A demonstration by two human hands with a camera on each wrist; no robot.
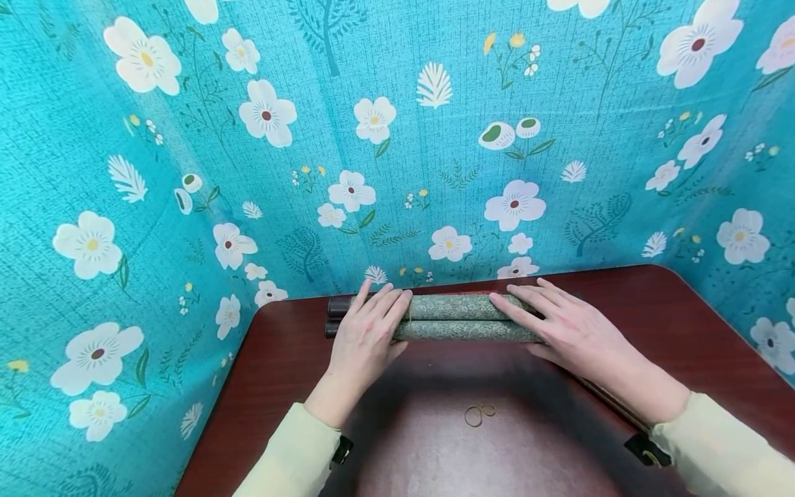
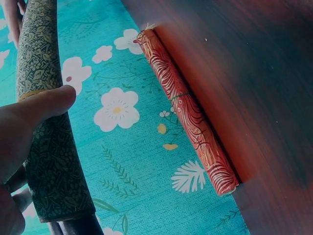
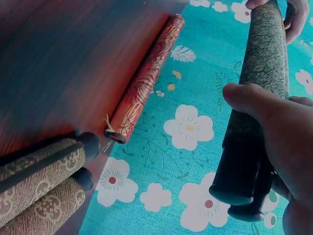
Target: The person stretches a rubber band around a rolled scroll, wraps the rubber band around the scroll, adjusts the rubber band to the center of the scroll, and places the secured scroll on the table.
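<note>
Two green patterned scrolls (image 1: 461, 308) with dark end knobs (image 3: 234, 171) lie side by side across the far part of the table in the head view. My left hand (image 1: 368, 324) grips them near their left end, its thumb across a scroll in the left wrist view beside a thin yellowish band (image 2: 34, 93). Near the other end my right hand (image 1: 574, 328) holds the same pair, with the thumb (image 3: 242, 95) laid over them. The undersides and most of the right end are hidden by the hands in the head view.
A red patterned scroll (image 2: 183, 112), tied with string, lies behind the green pair along the table's (image 1: 286, 386) far edge. Two tan scrolls (image 3: 54, 200) lie on the right, largely hidden by the right arm in the head view. Two rubber bands (image 1: 468, 422) lie nearer. Flowered teal cloth (image 1: 410, 159) hangs around.
</note>
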